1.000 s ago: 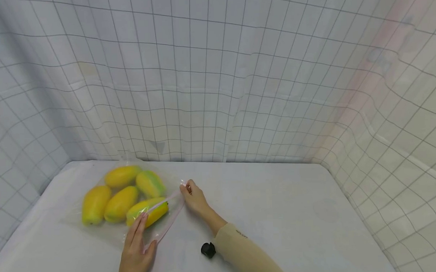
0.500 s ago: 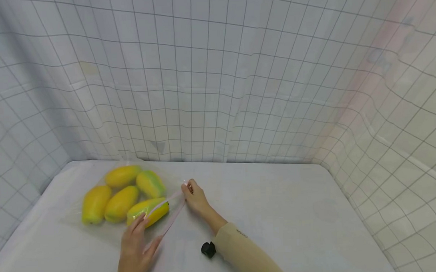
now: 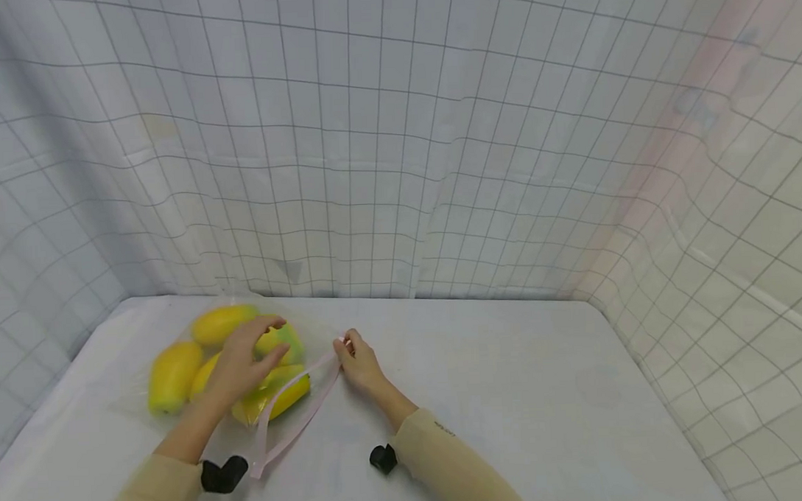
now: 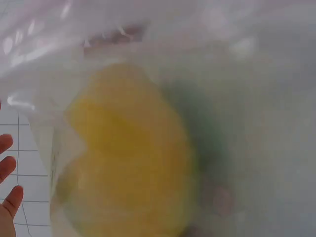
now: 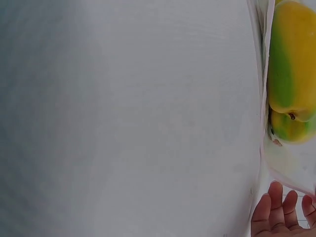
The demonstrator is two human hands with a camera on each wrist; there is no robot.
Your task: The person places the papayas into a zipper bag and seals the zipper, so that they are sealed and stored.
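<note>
A clear zip bag with a pinkish mouth strip (image 3: 263, 431) lies on the left of the table, its mouth parted toward the front right. Several yellow-green fruits, mango- or papaya-like, are inside; one fruit (image 3: 289, 394) lies closest to the mouth. My right hand (image 3: 362, 368) pinches the far corner of that mouth. Over the bag is my left hand (image 3: 244, 358), fingers spread and gently bent, overlapping the middle fruits in the head view. Through hazy plastic, the left wrist view shows a yellow fruit (image 4: 143, 163), with left fingertips (image 4: 14, 197) at the edge.
A black wrist device (image 3: 224, 475) sits at the left sleeve, another black device (image 3: 383, 460) by the right sleeve. White table cloth (image 3: 525, 393) extends to the right. Gridded white curtains (image 3: 398, 169) enclose the back and sides.
My left hand has let go of the near side of the bag's mouth and moved up and forward over the fruits. The right hand keeps its grip on the corner.
</note>
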